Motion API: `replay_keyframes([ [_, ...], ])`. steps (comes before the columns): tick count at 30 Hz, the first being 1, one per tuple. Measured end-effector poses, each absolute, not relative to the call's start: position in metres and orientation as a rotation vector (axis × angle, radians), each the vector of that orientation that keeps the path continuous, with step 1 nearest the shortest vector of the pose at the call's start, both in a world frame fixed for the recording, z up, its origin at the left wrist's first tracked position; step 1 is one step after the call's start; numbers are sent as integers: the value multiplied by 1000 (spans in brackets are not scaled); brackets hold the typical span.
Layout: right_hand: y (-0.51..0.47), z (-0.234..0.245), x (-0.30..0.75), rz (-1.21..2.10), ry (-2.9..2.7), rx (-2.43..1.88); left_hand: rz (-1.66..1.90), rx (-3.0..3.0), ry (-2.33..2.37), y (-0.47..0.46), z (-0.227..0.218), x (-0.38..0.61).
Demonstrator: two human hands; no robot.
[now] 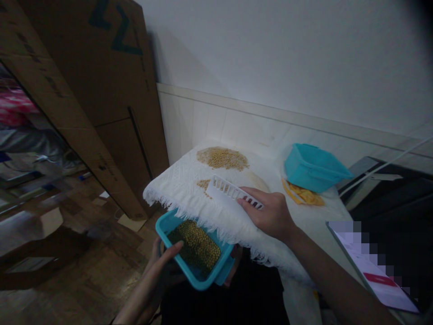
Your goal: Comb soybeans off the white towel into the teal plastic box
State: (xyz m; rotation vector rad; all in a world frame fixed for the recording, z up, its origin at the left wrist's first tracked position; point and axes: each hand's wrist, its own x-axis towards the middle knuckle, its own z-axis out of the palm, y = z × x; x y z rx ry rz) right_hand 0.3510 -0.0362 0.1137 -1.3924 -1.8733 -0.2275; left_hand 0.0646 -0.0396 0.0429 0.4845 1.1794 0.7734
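Observation:
My left hand (165,259) grips the left rim of a teal plastic container (200,283), its thumb over the edge and its other fingers mostly hidden. Yellow soybeans (206,246) and a darker green layer (179,239) lie inside the container, which sits just below the cloth's fringed edge. My right hand (270,212) is closed around a white plastic piece with a slotted side (226,192), held low over the white tablecloth (182,174). A few soybeans (203,183) lie at the far left end of this piece. Farther back spreads a larger pile of soybeans (225,158).
A second teal container (314,169) stands at the back right, beside a yellow cloth (304,194). On the right lies a lit tablet-like screen (368,266). A tall cardboard box (128,90) rises at the left, and a wall (270,58) closes the back.

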Motion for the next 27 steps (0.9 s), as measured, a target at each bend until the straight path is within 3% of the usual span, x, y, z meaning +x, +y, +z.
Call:
replay_keyframes([
  [15,-11,120,324,-159,-1881,-1405,761,568,1166,-27,38,48],
  [27,-43,121,294,-246,-2030,-1099,779,545,1193,-23,35,43],
])
